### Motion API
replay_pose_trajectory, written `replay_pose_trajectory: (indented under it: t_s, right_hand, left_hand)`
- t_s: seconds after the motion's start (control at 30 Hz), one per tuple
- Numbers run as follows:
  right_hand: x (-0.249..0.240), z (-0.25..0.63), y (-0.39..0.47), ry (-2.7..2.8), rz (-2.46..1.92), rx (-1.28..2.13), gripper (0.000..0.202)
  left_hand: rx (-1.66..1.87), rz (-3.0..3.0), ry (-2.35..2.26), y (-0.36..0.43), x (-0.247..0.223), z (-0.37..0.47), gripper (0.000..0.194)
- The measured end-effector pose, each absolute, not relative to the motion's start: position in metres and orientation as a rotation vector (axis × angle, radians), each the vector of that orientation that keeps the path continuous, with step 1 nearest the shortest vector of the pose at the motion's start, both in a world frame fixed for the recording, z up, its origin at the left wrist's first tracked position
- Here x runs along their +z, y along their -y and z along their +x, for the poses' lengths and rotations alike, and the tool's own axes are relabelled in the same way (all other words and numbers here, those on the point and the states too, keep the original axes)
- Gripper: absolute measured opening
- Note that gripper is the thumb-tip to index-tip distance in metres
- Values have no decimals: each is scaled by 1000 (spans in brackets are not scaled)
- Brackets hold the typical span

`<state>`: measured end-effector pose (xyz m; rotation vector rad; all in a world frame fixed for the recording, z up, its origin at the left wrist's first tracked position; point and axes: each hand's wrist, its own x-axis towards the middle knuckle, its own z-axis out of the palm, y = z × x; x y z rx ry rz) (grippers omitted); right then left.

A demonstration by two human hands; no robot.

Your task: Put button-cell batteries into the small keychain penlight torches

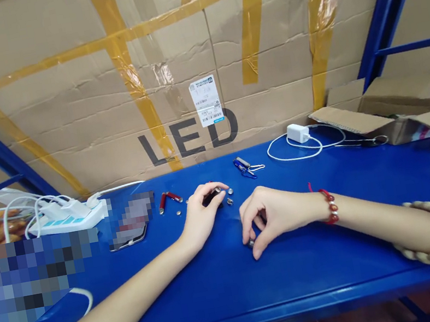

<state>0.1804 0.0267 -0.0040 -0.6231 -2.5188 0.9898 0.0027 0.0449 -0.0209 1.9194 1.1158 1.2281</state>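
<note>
My left hand (201, 213) is closed around a small dark cylinder (214, 191) with a metal end, mostly hidden by the fingers. Just right of its fingertips lie small round silver pieces (230, 201), like button cells. Another small silver disc (178, 213) rests left of that hand. Low over the blue shelf, my right hand (264, 219) pinches a small, dark, shiny round piece (251, 243) between thumb and fingers. Two short red tubes (162, 203) with silver ends lie beyond the left hand. Farther back are a blue and a silver tube (244, 165) with a clip.
A phone (128, 223) and a white power strip (69, 217) with tangled cables are at left. At the back right sit a white charger (298, 133) with its cable and an open cardboard box (408, 99). A large taped carton (167, 80) stands behind the blue shelf (342, 266).
</note>
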Motion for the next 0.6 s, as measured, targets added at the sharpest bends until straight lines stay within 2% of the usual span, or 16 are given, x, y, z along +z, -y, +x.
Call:
replay_pose_trajectory:
  t_s: [0.23, 0.47, 0.6]
  right_hand:
    - [-10, 185, -37, 2429, -918, 681, 25]
    - [-12, 185, -44, 2226, -1069, 858, 29]
    - [-11, 186, -50, 2159, -1073, 834, 29]
  left_hand:
    - [1235, 1868, -1122, -41, -16, 6, 14]
    - [1161, 1775, -1045, -35, -12, 11, 23]
    - [1086, 1821, -999, -34, -15, 9, 28]
